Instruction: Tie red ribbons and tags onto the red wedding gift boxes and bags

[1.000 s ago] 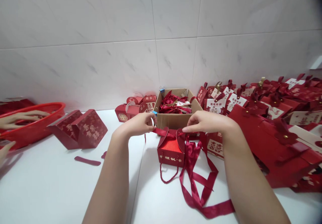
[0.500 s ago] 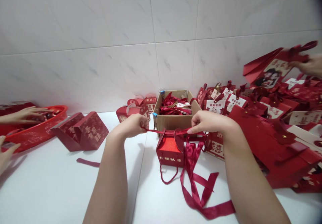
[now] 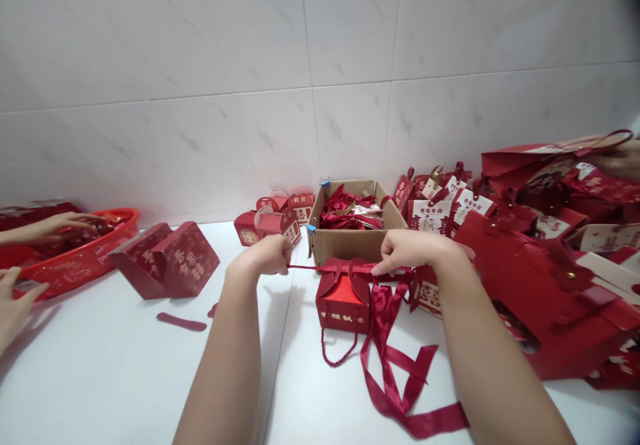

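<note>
A small dark red box [image 3: 343, 305] with gold characters stands on the white table, its curved top flaps leaning together and a twisted cord handle hanging down its front. A narrow red ribbon [image 3: 306, 267] is stretched across the flaps. Its left end is pinched in my left hand [image 3: 270, 255]. On the other side, my right hand [image 3: 400, 253] grips the same ribbon between thumb and fingers, just right of the box. Loose wine-red ribbon [image 3: 384, 358] lies in folds beside the box and trails toward my right forearm.
Behind the red box stands a cardboard box [image 3: 350, 243] of ribbons. Small red boxes [image 3: 273, 223] and two folded boxes [image 3: 185, 258] sit left. Another person's hands are at a red basket [image 3: 75, 265]. Many gift bags [image 3: 530, 291] crowd the right, where another hand holds one.
The top flaps have drawn closer together under the ribbon, which lies flatter across them. At the right, the other person's hand has lowered its bag toward the pile.
</note>
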Demonstrator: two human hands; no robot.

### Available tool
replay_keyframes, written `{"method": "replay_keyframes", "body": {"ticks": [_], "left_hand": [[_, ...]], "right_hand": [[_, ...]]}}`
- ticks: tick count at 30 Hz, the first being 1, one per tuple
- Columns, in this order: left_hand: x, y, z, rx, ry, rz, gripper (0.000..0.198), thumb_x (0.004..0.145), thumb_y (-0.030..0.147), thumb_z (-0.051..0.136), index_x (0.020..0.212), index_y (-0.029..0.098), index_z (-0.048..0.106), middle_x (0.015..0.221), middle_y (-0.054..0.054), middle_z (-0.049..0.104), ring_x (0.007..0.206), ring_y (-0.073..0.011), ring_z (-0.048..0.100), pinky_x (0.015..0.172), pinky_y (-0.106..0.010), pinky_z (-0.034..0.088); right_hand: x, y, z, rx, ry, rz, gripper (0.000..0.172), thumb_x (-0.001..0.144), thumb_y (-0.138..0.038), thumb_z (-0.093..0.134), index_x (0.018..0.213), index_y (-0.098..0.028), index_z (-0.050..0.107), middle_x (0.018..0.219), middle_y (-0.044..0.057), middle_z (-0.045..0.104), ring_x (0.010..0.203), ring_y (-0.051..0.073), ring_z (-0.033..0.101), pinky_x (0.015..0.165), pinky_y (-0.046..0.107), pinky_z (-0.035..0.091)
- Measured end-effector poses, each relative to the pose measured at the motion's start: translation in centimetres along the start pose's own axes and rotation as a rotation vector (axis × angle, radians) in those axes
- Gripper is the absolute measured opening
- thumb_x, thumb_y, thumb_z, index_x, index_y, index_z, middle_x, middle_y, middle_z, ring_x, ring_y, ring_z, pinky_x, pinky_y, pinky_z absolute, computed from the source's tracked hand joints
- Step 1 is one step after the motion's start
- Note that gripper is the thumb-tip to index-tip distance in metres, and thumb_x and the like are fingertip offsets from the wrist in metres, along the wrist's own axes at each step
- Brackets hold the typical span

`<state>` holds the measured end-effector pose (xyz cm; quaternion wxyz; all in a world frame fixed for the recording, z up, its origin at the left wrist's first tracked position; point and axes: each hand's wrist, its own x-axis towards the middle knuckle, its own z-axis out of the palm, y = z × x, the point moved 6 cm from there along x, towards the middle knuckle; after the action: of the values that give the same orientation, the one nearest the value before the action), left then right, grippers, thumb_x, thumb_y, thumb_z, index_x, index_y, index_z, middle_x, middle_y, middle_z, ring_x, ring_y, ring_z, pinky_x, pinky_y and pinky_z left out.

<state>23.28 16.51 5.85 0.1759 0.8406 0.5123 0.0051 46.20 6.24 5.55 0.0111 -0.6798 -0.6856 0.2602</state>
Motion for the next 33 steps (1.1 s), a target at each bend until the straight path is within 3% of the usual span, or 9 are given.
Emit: {"method": "replay_keyframes", "body": {"ticks": [6, 10, 15, 22, 29, 31, 33], "left_hand": [[-2.3, 1.0, -2.7, 0.013, 0.205, 0.047, 0.011, 0.060, 0.018, 0.057, 0.071, 0.020, 0.057, 0.074, -0.001, 0.061, 0.068, -0.0172, 0.056, 0.053, -0.024, 0.035], [-3.5, 2.0, -4.1, 0.032, 0.348, 0.066, 0.017, 0.064, 0.017, 0.052, 0.078, 0.022, 0.061, 0.082, -0.003, 0.063, 0.073, -0.0188, 0.057, 0.056, -0.025, 0.036], [-4.6, 2.3, -5.3, 0.020, 0.492, 0.080, 0.018, 0.066, 0.017, 0.049, 0.076, 0.023, 0.062, 0.073, -0.001, 0.063, 0.063, -0.0174, 0.056, 0.052, -0.026, 0.035], [-6.8, 1.7, -6.6, -0.253, 0.611, 0.036, 0.013, 0.068, 0.025, 0.056, 0.078, 0.021, 0.062, 0.072, -0.002, 0.065, 0.063, -0.0162, 0.058, 0.051, -0.024, 0.039], [-8.1, 1.1, -7.8, -0.541, 0.820, 0.017, 0.012, 0.065, 0.026, 0.065, 0.074, 0.019, 0.064, 0.061, -0.002, 0.060, 0.052, -0.0121, 0.051, 0.043, -0.020, 0.032], [-8.0, 1.2, -7.7, -0.692, 0.759, 0.078, 0.013, 0.063, 0.024, 0.067, 0.075, 0.019, 0.065, 0.058, 0.000, 0.058, 0.047, -0.0098, 0.047, 0.042, -0.020, 0.030], [-7.6, 1.8, -7.2, -0.852, 0.602, 0.173, 0.016, 0.064, 0.021, 0.067, 0.080, 0.019, 0.068, 0.058, 0.000, 0.058, 0.045, -0.0080, 0.044, 0.042, -0.020, 0.030]], "right_hand": [[-1.6, 0.7, -1.5, 0.075, 0.186, -0.077, 0.040, 0.077, -0.051, 0.055, 0.057, -0.018, 0.044, 0.055, -0.003, 0.036, 0.049, 0.009, 0.032, 0.046, 0.026, 0.023], [-2.8, 0.4, -2.2, 0.172, 0.268, -0.113, 0.028, 0.077, -0.046, 0.057, 0.071, -0.018, 0.056, 0.065, 0.000, 0.051, 0.057, 0.011, 0.045, 0.051, 0.024, 0.032], [-4.2, -0.2, -3.0, 0.195, 0.373, -0.151, 0.024, 0.078, -0.042, 0.058, 0.087, -0.021, 0.062, 0.071, 0.000, 0.058, 0.063, 0.013, 0.052, 0.054, 0.023, 0.038], [-5.7, -0.6, -3.8, 0.254, 0.473, -0.234, 0.020, 0.080, -0.039, 0.059, 0.081, -0.020, 0.063, 0.079, 0.002, 0.064, 0.069, 0.015, 0.057, 0.058, 0.024, 0.042], [-6.2, -0.7, -3.8, 0.639, 0.527, -0.302, 0.026, 0.081, -0.043, 0.060, 0.091, -0.019, 0.064, 0.072, 0.002, 0.060, 0.061, 0.012, 0.053, 0.051, 0.022, 0.040], [-6.3, -0.9, -3.9, 0.745, 0.518, -0.365, 0.026, 0.080, -0.043, 0.063, 0.090, -0.019, 0.065, 0.073, 0.003, 0.061, 0.062, 0.011, 0.054, 0.051, 0.022, 0.041], [-6.6, -1.2, -4.1, 0.818, 0.512, -0.427, 0.026, 0.077, -0.042, 0.066, 0.086, -0.017, 0.065, 0.072, 0.003, 0.062, 0.062, 0.011, 0.055, 0.053, 0.022, 0.043]]}}
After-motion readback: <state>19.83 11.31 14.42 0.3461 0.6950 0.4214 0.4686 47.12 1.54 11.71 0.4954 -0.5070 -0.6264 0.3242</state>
